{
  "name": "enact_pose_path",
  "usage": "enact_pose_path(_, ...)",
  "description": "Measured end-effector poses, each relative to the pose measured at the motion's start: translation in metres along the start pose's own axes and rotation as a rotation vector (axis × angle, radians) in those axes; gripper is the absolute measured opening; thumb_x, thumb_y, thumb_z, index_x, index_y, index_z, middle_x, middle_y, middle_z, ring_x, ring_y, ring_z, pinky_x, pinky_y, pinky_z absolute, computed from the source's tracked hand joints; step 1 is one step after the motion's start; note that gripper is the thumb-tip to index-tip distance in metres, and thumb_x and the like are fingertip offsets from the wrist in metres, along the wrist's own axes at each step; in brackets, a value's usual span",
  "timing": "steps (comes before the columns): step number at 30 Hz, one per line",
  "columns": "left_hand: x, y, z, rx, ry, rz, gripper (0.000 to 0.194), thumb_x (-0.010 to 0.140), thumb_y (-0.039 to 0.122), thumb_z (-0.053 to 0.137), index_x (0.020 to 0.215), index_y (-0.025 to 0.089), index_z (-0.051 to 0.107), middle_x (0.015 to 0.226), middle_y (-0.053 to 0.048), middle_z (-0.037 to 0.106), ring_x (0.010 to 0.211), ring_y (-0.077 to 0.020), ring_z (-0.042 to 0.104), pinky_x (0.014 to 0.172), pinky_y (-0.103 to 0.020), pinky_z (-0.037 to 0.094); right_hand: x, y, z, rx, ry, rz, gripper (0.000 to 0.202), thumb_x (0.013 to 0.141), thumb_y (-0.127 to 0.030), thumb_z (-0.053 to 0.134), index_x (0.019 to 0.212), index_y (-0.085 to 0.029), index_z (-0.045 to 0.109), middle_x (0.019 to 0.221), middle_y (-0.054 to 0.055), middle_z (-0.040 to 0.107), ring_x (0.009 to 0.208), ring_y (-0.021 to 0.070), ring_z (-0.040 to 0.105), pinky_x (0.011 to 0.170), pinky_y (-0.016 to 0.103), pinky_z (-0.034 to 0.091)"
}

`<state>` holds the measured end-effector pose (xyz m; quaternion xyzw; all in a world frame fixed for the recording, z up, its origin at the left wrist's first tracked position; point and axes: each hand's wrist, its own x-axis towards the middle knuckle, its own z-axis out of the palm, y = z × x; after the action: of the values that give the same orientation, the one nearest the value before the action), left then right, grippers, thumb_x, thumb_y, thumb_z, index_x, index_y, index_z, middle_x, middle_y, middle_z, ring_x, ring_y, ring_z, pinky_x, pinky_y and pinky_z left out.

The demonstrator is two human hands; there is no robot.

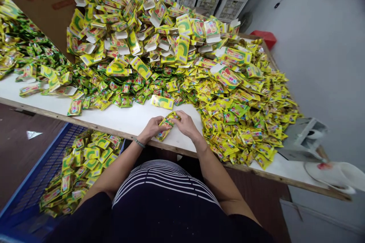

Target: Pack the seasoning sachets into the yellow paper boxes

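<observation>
Low over the front of the white table, a small yellow-and-green candy box [164, 133] is held at a slant between both hands. My left hand [154, 127] grips its lower part, thumb across the front. At the upper end are the fingers of my right hand [184, 123], closed around the box top, where a bit of yellow packet [172, 115] shows; whether it is inside the box is hidden by the fingers. Just beyond lies another yellow box [162, 101], flat on the table. To the right spreads a heap of yellow candy packets [236, 129].
Open-ended boxes [182, 49] are piled at the back, over green packets [125, 89]. A cardboard sheet [57, 3] stands left. Below the table edge, a blue crate [31, 182] holds filled-looking boxes. At right are a grey metal device [302, 140] and a white container [339, 174].
</observation>
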<state>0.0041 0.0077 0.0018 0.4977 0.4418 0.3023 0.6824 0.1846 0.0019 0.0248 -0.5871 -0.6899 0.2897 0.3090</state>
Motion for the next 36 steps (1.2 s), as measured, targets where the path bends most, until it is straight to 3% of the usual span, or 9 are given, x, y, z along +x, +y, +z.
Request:
enact_pose_path(6,-0.008,-0.003,0.005,-0.13,0.022,0.079,0.046,0.058,0.038,0.086,0.085,0.015,0.058,0.073,0.004,0.06,0.064,-0.0091,0.053,0.062,-0.022,0.043,0.0,-0.021,-0.007,-0.149,-0.143,-0.183,0.015,0.086,-0.022,0.059,0.093,-0.02,0.072,0.093,0.007,0.07,0.087,0.0212,0.063,0.08,0.031,0.046)
enact_pose_path(10,-0.02,0.002,-0.002,-0.042,-0.022,0.07,0.046,0.062,0.043,0.083,0.092,0.014,0.063,0.081,0.0,0.065,0.072,-0.0132,0.058,0.067,-0.024,0.046,0.0,-0.033,-0.01,-0.136,-0.12,-0.23,0.022,0.086,-0.021,0.061,0.104,-0.021,0.072,0.104,0.007,0.073,0.099,0.0237,0.064,0.089,0.035,0.045)
enact_pose_path(14,-0.03,0.001,-0.01,0.064,-0.029,0.07,0.046,0.069,0.047,0.078,0.1,0.014,0.067,0.091,-0.004,0.07,0.083,-0.0185,0.062,0.074,-0.028,0.049,0.002,-0.04,-0.01,-0.252,-0.203,-0.268,0.016,0.085,-0.015,0.061,0.093,-0.021,0.073,0.097,0.006,0.076,0.093,0.0233,0.066,0.088,0.036,0.042)
enact_pose_path(19,-0.037,-0.004,-0.016,0.056,-0.074,0.094,0.043,0.073,0.045,0.074,0.102,0.014,0.069,0.095,-0.005,0.072,0.086,-0.0198,0.064,0.077,-0.029,0.048,-0.006,-0.044,0.0,-0.288,-0.153,-0.244,0.025,0.093,-0.02,0.052,0.114,-0.021,0.065,0.094,0.006,0.076,0.085,0.0217,0.067,0.085,0.034,0.041)
enact_pose_path(23,-0.04,-0.003,-0.021,0.236,0.018,0.181,0.032,0.077,0.04,0.069,0.097,0.014,0.07,0.09,-0.004,0.072,0.083,-0.0191,0.063,0.076,-0.027,0.047,-0.017,-0.045,0.017,-0.314,-0.241,-0.303,0.028,0.094,-0.019,0.05,0.12,-0.019,0.059,0.096,0.008,0.075,0.079,0.0202,0.067,0.089,0.036,0.041)
enact_pose_path(25,-0.042,-0.005,-0.023,0.237,0.073,0.198,0.037,0.076,0.04,0.071,0.103,0.015,0.067,0.085,-0.003,0.071,0.08,-0.0184,0.064,0.073,-0.027,0.047,-0.022,-0.042,0.02,-0.204,-0.123,-0.311,0.03,0.094,-0.022,0.054,0.123,-0.019,0.056,0.095,0.007,0.075,0.086,0.0208,0.067,0.092,0.037,0.042)
enact_pose_path(29,-0.047,-0.012,-0.022,0.107,0.158,0.231,0.055,0.075,0.039,0.075,0.119,0.02,0.048,0.085,-0.001,0.07,0.075,-0.0158,0.067,0.071,-0.027,0.051,-0.03,-0.028,0.021,0.02,0.329,-0.224,0.019,0.092,-0.032,0.06,0.107,-0.022,0.065,0.106,0.009,0.071,0.105,0.0229,0.063,0.093,0.039,0.047)
enact_pose_path(33,-0.05,-0.019,-0.019,0.13,0.22,0.308,0.054,0.077,0.037,0.075,0.119,0.023,0.044,0.088,-0.001,0.071,0.079,-0.0161,0.07,0.077,-0.029,0.054,-0.038,-0.011,0.037,0.197,0.193,-0.142,0.018,0.089,-0.036,0.062,0.093,-0.021,0.072,0.099,0.008,0.071,0.097,0.0214,0.066,0.084,0.035,0.053)
enact_pose_path(36,-0.048,-0.022,-0.018,0.215,0.215,0.35,0.041,0.08,0.038,0.071,0.113,0.022,0.054,0.09,-0.003,0.072,0.085,-0.0178,0.071,0.079,-0.03,0.054,-0.046,-0.004,0.052,0.298,0.127,-0.053,0.023,0.089,-0.037,0.063,0.102,-0.021,0.072,0.097,0.006,0.073,0.087,0.0189,0.068,0.079,0.033,0.055)
